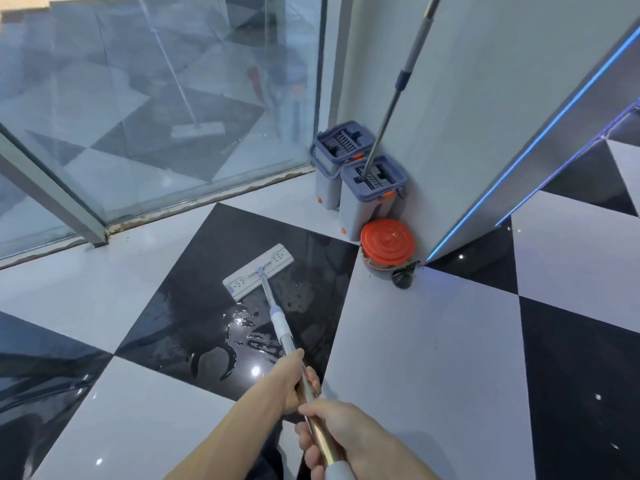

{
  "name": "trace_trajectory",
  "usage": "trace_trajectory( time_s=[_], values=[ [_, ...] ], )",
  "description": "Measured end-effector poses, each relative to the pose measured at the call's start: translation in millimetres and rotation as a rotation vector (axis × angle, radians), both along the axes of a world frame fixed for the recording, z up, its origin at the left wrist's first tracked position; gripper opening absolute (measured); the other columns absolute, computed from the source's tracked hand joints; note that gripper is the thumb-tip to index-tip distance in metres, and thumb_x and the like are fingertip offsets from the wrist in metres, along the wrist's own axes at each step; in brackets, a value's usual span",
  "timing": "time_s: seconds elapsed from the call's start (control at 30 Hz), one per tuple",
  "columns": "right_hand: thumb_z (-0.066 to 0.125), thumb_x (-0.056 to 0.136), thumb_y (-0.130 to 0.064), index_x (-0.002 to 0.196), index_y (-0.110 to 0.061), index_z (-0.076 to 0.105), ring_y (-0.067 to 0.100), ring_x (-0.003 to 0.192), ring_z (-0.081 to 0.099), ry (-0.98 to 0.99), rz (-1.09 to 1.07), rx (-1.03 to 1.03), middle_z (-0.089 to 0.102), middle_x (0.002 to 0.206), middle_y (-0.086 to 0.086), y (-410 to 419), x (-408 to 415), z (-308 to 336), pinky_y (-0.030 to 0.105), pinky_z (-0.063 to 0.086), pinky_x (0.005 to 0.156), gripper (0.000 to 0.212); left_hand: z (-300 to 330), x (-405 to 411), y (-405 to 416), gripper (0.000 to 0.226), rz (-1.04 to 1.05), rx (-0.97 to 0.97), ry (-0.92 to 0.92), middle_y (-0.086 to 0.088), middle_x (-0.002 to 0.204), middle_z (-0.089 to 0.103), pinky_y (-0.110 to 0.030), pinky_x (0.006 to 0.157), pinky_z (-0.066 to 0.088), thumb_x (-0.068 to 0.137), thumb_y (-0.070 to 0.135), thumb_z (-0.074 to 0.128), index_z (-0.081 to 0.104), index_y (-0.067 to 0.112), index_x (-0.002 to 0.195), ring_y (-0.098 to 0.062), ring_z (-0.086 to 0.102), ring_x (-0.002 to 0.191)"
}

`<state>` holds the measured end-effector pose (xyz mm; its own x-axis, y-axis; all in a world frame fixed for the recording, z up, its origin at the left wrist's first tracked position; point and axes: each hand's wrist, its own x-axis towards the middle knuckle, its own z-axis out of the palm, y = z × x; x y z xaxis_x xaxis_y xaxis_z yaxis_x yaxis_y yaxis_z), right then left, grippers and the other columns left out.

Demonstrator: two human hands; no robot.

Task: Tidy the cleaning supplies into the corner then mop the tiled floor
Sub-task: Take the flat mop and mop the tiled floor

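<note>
Both hands are wrapped around one mop handle (313, 407): left hand (294, 384) further down the pole, right hand (332, 433) just behind it, closer to the body, both gripping tight. The flat mop head (258, 271) sits on a black tile (194, 306), with a shiny puddle (239, 337) right beside it toward the camera. Over in the corner there are two grey buckets (370, 199) with blue tops, side by side and touching, against the wall (450, 116). A second mop pole (391, 98) stands in the nearer bucket and leans up along the wall. One orange-lidded tub (387, 241) sits just in front of the buckets, and one small dark thing (403, 277) lies next to it, can't tell what it is. The glass panel (156, 98) on the left reflects the mop.
</note>
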<state>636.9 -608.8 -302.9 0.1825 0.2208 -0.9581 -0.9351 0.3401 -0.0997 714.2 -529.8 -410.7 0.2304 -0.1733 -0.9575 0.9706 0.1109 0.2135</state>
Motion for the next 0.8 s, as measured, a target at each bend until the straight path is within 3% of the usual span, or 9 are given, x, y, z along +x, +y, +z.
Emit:
trace_trajectory(
  time_s=[0.13,0.23,0.3,0.33,0.4,0.5,0.53,0.6,0.8],
  values=[
    [0.054,0.089,-0.017,0.051,-0.004,0.054,0.015,0.032,0.045,0.013,-0.002,-0.011,0.051,0.050,0.009,-8.4,-17.7,-22.6,0.015,0.035,0.037,0.040,-14.5,-13.6,-8.7,0.030,-0.021,0.019,-0.003,-0.002,0.036,0.034,-0.015,0.029,0.032,0.101,0.030,0.043,0.035,0.011,0.079,-0.012,0.031,0.023],
    [0.065,0.077,-0.017,0.078,0.001,0.060,0.018,0.034,0.052,0.018,-0.010,-0.019,0.059,0.062,0.015,-2.7,-6.2,-31.0,0.019,0.042,0.040,0.019,-23.3,6.1,-10.1,0.020,-0.056,0.078,-0.068,-0.001,0.040,0.032,-0.015,0.031,0.033,0.101,0.024,0.040,0.037,0.011,0.085,-0.012,0.030,0.025],
    [0.071,0.068,-0.010,0.107,0.005,0.058,0.021,0.043,0.060,0.004,-0.005,-0.040,0.060,0.087,0.020,-1.4,9.5,-42.7,0.022,0.046,0.043,0.043,-37.0,31.1,-7.1,0.019,-0.114,0.117,-0.105,-0.002,0.042,0.032,-0.017,0.032,0.034,0.101,0.023,0.038,0.038,0.010,0.086,-0.012,0.029,0.027],
    [0.070,0.074,-0.007,0.111,0.003,0.055,0.017,0.050,0.062,-0.006,-0.027,-0.013,0.057,0.093,0.015,-0.8,19.6,-43.8,0.021,0.048,0.045,0.041,-45.1,48.4,-4.6,0.020,-0.128,0.140,-0.118,-0.002,0.043,0.032,-0.017,0.032,0.035,0.101,0.022,0.037,0.038,0.009,0.086,-0.013,0.029,0.028],
    [0.054,0.093,-0.009,0.094,-0.004,0.052,0.005,0.063,0.056,-0.025,-0.080,0.083,0.051,0.083,0.004,-1.0,40.5,-42.7,0.009,0.045,0.053,0.005,-63.4,83.8,-0.4,0.021,-0.139,0.178,-0.125,-0.003,0.044,0.033,-0.018,0.033,0.036,0.101,0.023,0.037,0.039,0.008,0.087,-0.013,0.030,0.027],
    [0.067,0.080,-0.013,0.081,0.003,0.062,0.015,0.060,0.060,-0.091,-0.039,0.134,0.059,0.068,0.009,-9.6,71.8,-58.6,0.018,0.049,0.064,0.017,-80.6,139.5,-3.9,0.022,-0.187,0.191,-0.122,-0.003,0.043,0.035,-0.018,0.031,0.036,0.101,0.022,0.037,0.041,0.007,0.086,-0.013,0.033,0.026],
    [0.070,0.076,-0.013,0.079,0.007,0.064,0.022,0.053,0.059,-0.073,-0.063,0.130,0.059,0.061,0.014,-11.9,86.2,-62.6,0.026,0.049,0.060,0.021,-83.6,157.9,-8.3,0.019,-0.191,0.186,-0.125,-0.002,0.042,0.035,-0.017,0.031,0.036,0.100,0.018,0.037,0.041,0.007,0.084,-0.013,0.033,0.026],
    [0.065,0.083,-0.014,0.080,0.008,0.060,0.025,0.044,0.055,-0.067,-0.157,0.151,0.055,0.055,0.015,-18.9,116.0,-69.0,0.027,0.045,0.049,0.023,-89.6,194.3,-17.5,0.017,-0.196,0.169,-0.135,-0.001,0.044,0.034,-0.017,0.030,0.035,0.099,0.015,0.035,0.039,0.009,0.084,-0.013,0.032,0.024],
    [0.060,0.090,-0.020,0.095,0.004,0.059,0.026,0.049,0.060,-0.143,-0.118,0.205,0.060,0.063,0.016,-32.5,180.4,-55.8,0.027,0.052,0.049,0.024,-92.9,297.5,-20.9,0.018,-0.212,0.167,-0.151,0.000,0.039,0.033,-0.014,0.032,0.036,0.102,0.022,0.037,0.038,0.011,0.087,-0.011,0.031,0.024]
  ],
)
